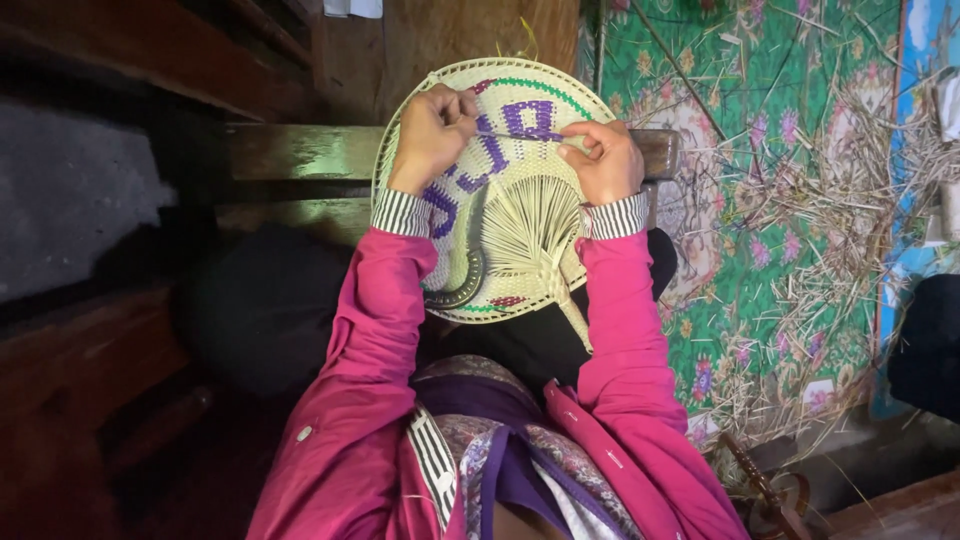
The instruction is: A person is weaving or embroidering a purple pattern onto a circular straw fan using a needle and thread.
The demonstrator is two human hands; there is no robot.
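A round woven straw fan [520, 215] with purple woven shapes, a green edge band and a pale ribbed handle rests on my lap. My left hand [432, 135] is closed on the fan's upper left part, pinching a purple strip [510, 134]. That strip runs taut across the fan to my right hand [603, 160], whose fingers pinch its other end against the fan's upper right. Both arms wear pink sleeves with striped cuffs.
A green flowered mat [760, 200] lies on the floor at right, strewn with loose dry straw [840, 190]. Dark wooden steps and planks [290, 150] fill the left and top. A dark object sits at the far right edge.
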